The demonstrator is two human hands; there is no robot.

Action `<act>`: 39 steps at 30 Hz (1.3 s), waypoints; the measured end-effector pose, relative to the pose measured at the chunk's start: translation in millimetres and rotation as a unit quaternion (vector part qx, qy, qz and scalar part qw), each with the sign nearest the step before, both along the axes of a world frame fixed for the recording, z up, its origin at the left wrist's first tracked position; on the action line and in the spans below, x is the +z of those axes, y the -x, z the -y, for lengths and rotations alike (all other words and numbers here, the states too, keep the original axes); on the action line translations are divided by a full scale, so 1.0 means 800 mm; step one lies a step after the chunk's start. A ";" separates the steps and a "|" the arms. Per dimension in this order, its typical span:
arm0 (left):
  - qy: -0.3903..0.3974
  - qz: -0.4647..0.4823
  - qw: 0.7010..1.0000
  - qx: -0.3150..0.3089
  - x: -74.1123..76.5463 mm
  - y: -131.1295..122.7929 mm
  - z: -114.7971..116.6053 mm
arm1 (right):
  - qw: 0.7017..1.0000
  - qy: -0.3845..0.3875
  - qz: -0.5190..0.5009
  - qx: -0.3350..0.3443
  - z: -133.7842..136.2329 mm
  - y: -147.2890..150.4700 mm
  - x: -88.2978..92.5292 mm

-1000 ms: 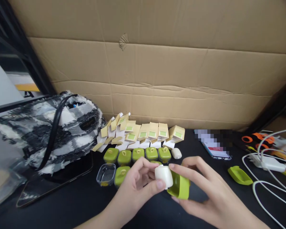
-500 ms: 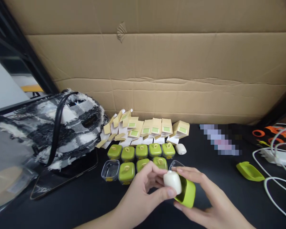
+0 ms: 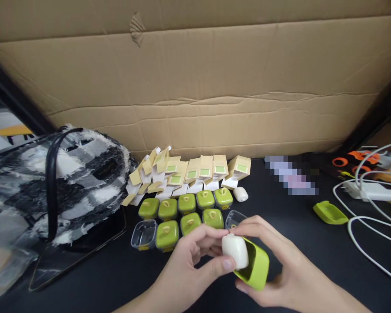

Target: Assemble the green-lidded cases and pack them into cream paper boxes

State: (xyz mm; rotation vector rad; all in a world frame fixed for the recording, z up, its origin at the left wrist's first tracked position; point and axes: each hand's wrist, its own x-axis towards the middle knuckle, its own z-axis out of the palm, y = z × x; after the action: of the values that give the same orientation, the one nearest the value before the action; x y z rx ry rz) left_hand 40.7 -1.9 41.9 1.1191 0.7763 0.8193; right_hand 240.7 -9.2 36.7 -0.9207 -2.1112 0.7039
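Observation:
My left hand (image 3: 195, 261) pinches a white earbud case (image 3: 235, 251) between thumb and fingers. Around a hollow green silicone cover (image 3: 260, 266) the fingers of my right hand (image 3: 283, 256) are closed. The white case is at the cover's open mouth, partly overlapping it; how far in it sits I cannot tell. Behind my hands stand two rows of clear boxes with green lids (image 3: 167, 234). One lidless clear box (image 3: 143, 234) is at the left end, and another clear box (image 3: 235, 218) is partly hidden by my right hand. A second white case (image 3: 240, 194) lies beyond them.
A row of small folded cardboard boxes (image 3: 192, 174) lies along the back. To the right are a smaller green cover piece (image 3: 330, 213), white cables (image 3: 352, 232) and orange-handled scissors (image 3: 340, 162). A shaggy checked bag (image 3: 87, 174) and a black flat panel (image 3: 74, 256) occupy the left.
My view has turned a little, so the table items appear farther left. Both hands keep hold of the white case and green cover, with only a slight shift between them.

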 end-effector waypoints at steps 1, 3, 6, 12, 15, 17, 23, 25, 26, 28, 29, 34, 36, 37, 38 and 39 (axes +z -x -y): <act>0.006 0.010 1.000 -0.002 0.000 0.000 0.001 | 1.000 -0.003 -0.003 0.000 0.000 0.000 0.000; 0.018 0.033 0.999 -0.008 -0.001 -0.001 0.003 | 1.000 -0.013 -0.009 -0.003 0.000 0.000 -0.001; 0.024 0.047 0.998 -0.014 -0.002 -0.001 0.003 | 1.000 -0.022 -0.011 -0.005 -0.001 -0.001 -0.002; 0.033 0.059 0.998 0.001 0.000 -0.001 0.001 | 0.998 -0.054 0.016 -0.002 0.001 -0.008 0.000; 0.045 0.068 0.997 0.001 0.003 -0.002 0.002 | 0.997 -0.066 0.032 0.006 0.003 -0.011 0.001; 0.045 0.074 0.996 -0.009 0.004 -0.002 0.003 | 0.997 -0.067 0.038 0.012 0.004 -0.011 0.001; 0.030 0.085 0.995 -0.036 -0.003 -0.001 0.006 | 0.999 -0.035 0.029 0.029 0.005 -0.006 0.009; 0.022 0.093 0.994 -0.047 -0.005 -0.001 0.006 | 0.999 -0.031 0.028 0.022 0.005 -0.004 0.010; 0.020 0.103 0.993 -0.051 -0.005 -0.001 0.006 | 0.999 -0.031 0.026 0.017 0.004 -0.004 0.009; 0.025 0.130 0.990 -0.054 -0.006 0.000 0.007 | 0.999 -0.034 0.020 0.002 0.003 -0.004 0.007; 0.031 0.140 0.988 -0.052 -0.007 -0.001 0.007 | 0.999 -0.038 0.015 -0.006 0.003 -0.005 0.005; 0.097 0.185 0.976 -0.067 -0.021 -0.009 0.008 | 0.998 -0.054 -0.016 -0.018 0.001 0.000 0.007; 0.132 0.212 0.961 -0.115 -0.028 -0.013 0.009 | 0.998 -0.063 -0.019 -0.003 0.000 0.007 0.010; 0.144 0.216 0.955 -0.141 -0.031 -0.015 0.010 | 0.997 -0.075 -0.012 0.006 -0.001 0.012 0.010; 0.154 0.213 0.952 -0.158 -0.033 -0.016 0.012 | 0.995 -0.097 0.000 0.013 -0.002 0.017 0.010; 0.161 0.203 0.952 -0.165 -0.034 -0.017 0.013 | 0.992 -0.128 0.012 0.016 -0.004 0.022 0.009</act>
State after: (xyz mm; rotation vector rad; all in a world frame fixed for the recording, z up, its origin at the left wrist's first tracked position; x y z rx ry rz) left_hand 54.6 -12.2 14.5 0.7264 0.3450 0.5845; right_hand 222.9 -6.0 43.6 -0.7593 -2.1796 0.4242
